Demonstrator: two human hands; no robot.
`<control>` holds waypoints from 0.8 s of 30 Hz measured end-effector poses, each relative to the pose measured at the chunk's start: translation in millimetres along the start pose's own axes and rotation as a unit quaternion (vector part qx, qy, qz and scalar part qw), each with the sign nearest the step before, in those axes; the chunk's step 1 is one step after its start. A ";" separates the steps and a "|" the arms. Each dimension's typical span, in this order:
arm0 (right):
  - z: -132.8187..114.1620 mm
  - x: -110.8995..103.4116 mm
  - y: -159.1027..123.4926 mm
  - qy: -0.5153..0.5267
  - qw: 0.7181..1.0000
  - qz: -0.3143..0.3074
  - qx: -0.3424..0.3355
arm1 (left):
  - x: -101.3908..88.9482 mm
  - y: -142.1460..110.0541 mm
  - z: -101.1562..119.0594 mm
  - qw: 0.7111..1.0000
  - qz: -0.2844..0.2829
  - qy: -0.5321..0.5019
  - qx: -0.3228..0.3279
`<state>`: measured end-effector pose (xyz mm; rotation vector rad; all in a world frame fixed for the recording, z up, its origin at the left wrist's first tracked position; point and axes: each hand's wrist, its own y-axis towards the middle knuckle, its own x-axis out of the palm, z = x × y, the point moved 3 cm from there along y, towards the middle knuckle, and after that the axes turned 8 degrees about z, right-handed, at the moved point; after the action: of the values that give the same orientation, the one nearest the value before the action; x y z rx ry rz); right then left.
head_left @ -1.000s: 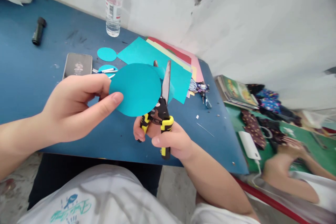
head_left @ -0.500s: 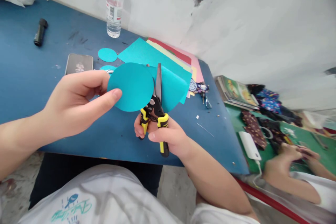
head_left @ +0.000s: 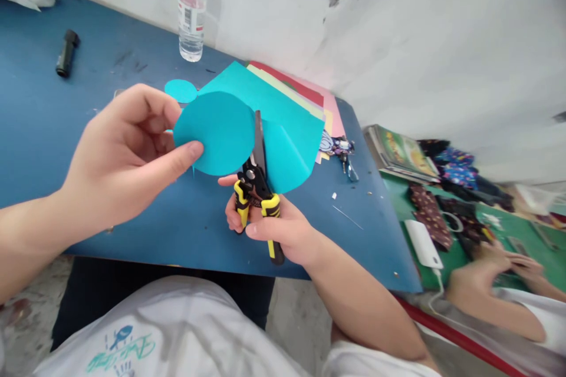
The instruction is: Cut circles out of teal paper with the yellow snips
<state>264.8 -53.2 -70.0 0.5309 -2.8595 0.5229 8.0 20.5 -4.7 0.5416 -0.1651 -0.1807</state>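
Left hand: the person's left hand [head_left: 119, 159] is pinching the round turquoise paper disc [head_left: 214, 132] by its left edge, thumb in front and fingers behind, holding it up above the blue bench [head_left: 39, 123].

Right hand: the right hand [head_left: 274, 227] is clenching the handles of the yellow-and-black spring-loaded snips [head_left: 256, 188], with the blades pointing up and away from the body.

Blades: they are standing nearly together along the disc's right edge, between the disc and a curved turquoise offcut [head_left: 287, 153] that is hanging to the right of them.

Cut so far: judging by the outline, the disc's visible edge is already looking round and clean, and the offcut is appearing to part from it along most of the seam; whether the two are joined anywhere behind the blades cannot be told.

Left to do: probably only the last bit of the outline near the blade tips.

Already cut: a smaller turquoise paper circle [head_left: 181, 91] is lying flat on the bench beyond the left hand.

Stock: a fanned stack of coloured paper sheets [head_left: 305, 97] is lying behind the disc, turquoise on top.

Farther out: a clear plastic water bottle [head_left: 191, 12] is standing by the wall, and a small black cylinder [head_left: 66, 53] is lying at the far left.

Neighbour: another person's hands [head_left: 508, 265] are working at a green surface to the right.
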 end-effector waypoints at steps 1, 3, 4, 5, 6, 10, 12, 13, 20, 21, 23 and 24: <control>0.2 -0.4 -0.1 -0.002 1.000 0.003 -0.006 | 1.1 0.8 0.4 1.000 -0.005 0.003 0.006; 0.2 -0.7 -0.8 -0.009 1.000 0.009 -0.015 | 4.4 2.0 2.0 0.999 -0.023 0.014 0.017; 0.0 -0.6 -1.4 -0.015 1.000 0.013 -0.018 | 5.8 2.3 3.1 0.999 -0.028 0.020 0.018; -0.4 -0.3 -2.1 -0.022 0.999 0.017 -0.020 | 6.9 2.4 3.8 0.999 -0.031 0.030 0.009; -0.8 0.1 -2.9 -0.029 0.999 0.022 -0.021 | 7.5 2.4 4.8 0.999 -0.032 0.041 0.002; -2.0 2.6 -4.5 -0.047 0.998 0.035 -0.031 | 6.2 1.3 7.6 0.994 -0.034 0.105 -0.002; -2.5 3.1 -3.8 -0.047 0.997 0.043 -0.041 | 4.0 0.5 7.4 0.991 -0.027 0.134 0.014; -2.8 3.0 -3.4 -0.046 0.997 0.049 -0.044 | 3.1 -0.1 6.9 0.989 -0.025 0.143 0.027; -9.2 4.7 -2.5 -0.060 0.995 0.072 -0.032 | 0.4 -1.4 1.0 0.983 -0.062 0.162 0.062; -10.1 5.0 -2.5 -0.062 0.995 0.073 -0.035 | 0.1 -1.1 0.9 0.981 -0.066 0.168 0.069; -10.8 5.2 -2.0 -0.067 0.994 0.075 -0.040 | -0.3 -1.1 2.4 0.978 -0.072 0.172 0.091; -10.6 5.0 -1.6 -0.068 0.994 0.077 -0.042 | -0.3 -1.6 3.6 0.977 -0.074 0.174 0.098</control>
<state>262.0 -52.2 -58.5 0.3470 -3.0547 0.4011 6.7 17.5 -2.6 0.7728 0.2011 -0.2122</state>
